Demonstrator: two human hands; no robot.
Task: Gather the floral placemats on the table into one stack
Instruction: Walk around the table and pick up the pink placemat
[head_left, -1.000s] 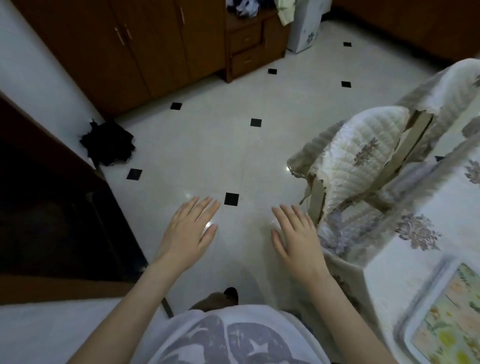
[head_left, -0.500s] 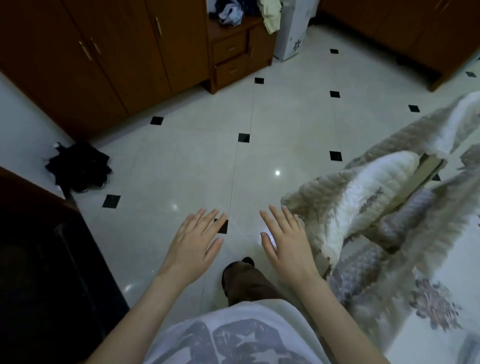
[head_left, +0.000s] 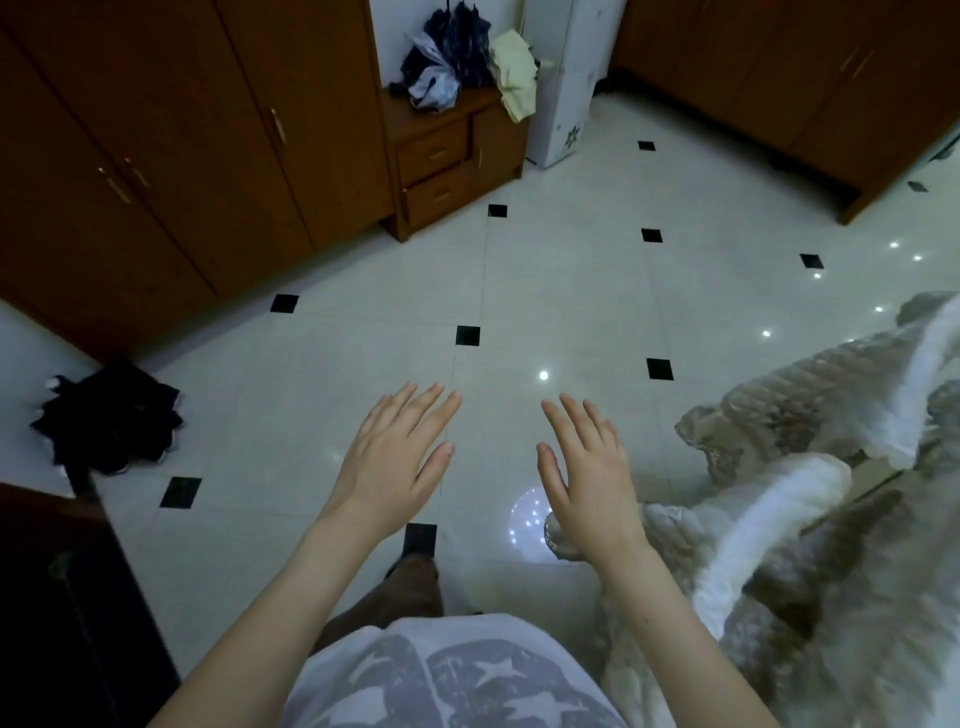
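Observation:
My left hand (head_left: 395, 457) and my right hand (head_left: 584, 467) are held out flat over the tiled floor, palms down, fingers spread, with nothing in them. No floral placemat and no table top shows in this view. A quilted, flower-patterned cover (head_left: 810, 519) over a chair fills the right edge, just right of my right hand and apart from it.
White floor tiles with small black squares (head_left: 467, 335) lie ahead. Brown wardrobes (head_left: 156, 156) line the back left, a small drawer cabinet (head_left: 441, 161) with bags on top stands at the back. A black cloth heap (head_left: 109, 421) lies on the left. Dark furniture (head_left: 62, 613) is at bottom left.
The view has swung left and up, away from the table; the placemat and tablecloth at the lower right have left the frame. Both hands stay open and empty, now further ahead.

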